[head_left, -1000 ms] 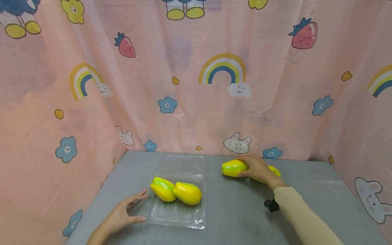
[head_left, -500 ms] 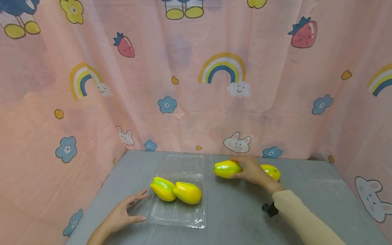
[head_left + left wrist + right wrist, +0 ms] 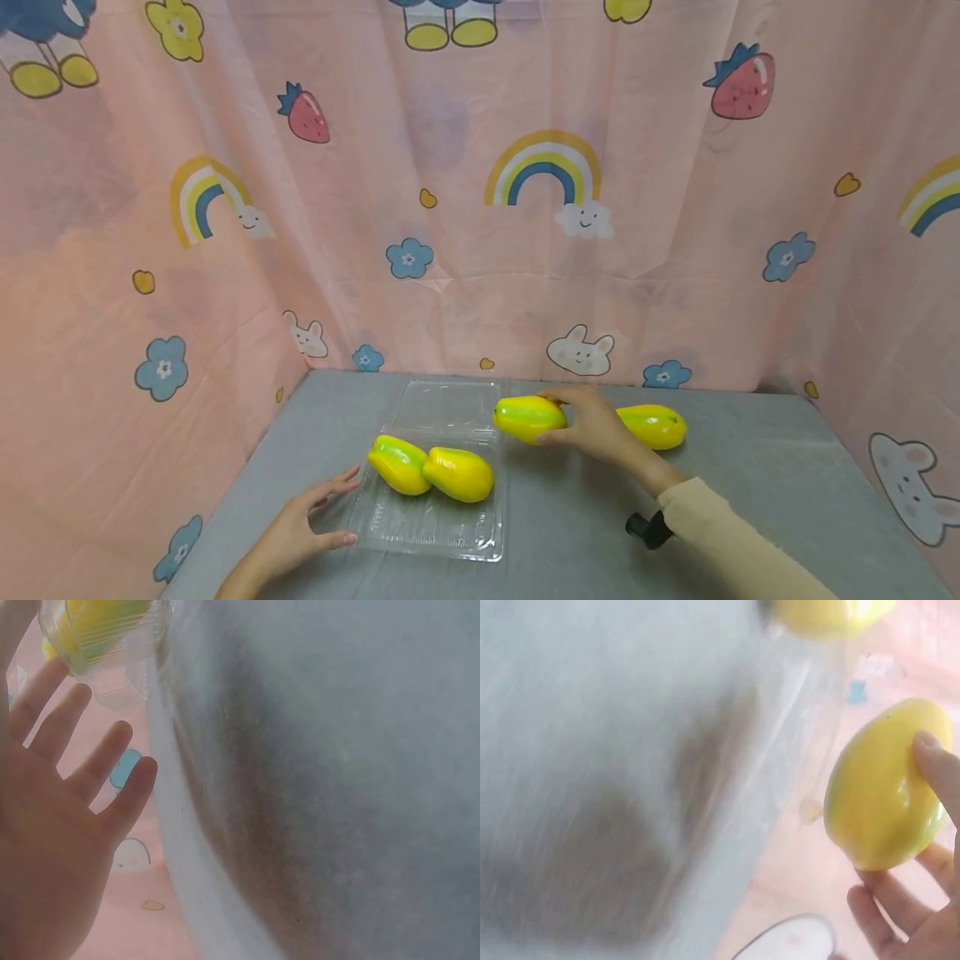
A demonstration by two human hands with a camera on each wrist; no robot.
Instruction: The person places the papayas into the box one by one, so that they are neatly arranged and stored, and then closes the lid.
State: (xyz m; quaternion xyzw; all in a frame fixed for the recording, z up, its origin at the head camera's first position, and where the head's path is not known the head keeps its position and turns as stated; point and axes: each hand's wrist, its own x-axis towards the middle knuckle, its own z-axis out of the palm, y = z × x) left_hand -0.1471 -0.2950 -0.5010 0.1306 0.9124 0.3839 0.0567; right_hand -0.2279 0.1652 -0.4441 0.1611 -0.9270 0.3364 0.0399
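Observation:
My right hand (image 3: 592, 425) grips a yellow-green papaya (image 3: 525, 419), thumb on one side and fingers on the other. The right wrist view shows the same papaya (image 3: 881, 791) held up off the table. It overlaps the right edge of an opened clear plastic clamshell box (image 3: 427, 537) in the head view. Two papayas rest in the box's near half, a greener one (image 3: 399, 465) on the left and a yellower one (image 3: 459, 475) on the right, touching. Just left of the box, my left hand (image 3: 296, 529) holds nothing, its fingers spread toward the box's side.
Another papaya (image 3: 654, 427) lies on the grey table (image 3: 765, 483), behind the right wrist. The box's flat lid (image 3: 448, 406) extends toward the back. A pink patterned curtain (image 3: 450, 308) surrounds the table at the back and sides. A black device (image 3: 648, 530) sits at the right wrist.
My right hand has carried its papaya leftward toward the box, away from the other papaya, which now shows more fully. My left hand and the two boxed papayas have stayed put.

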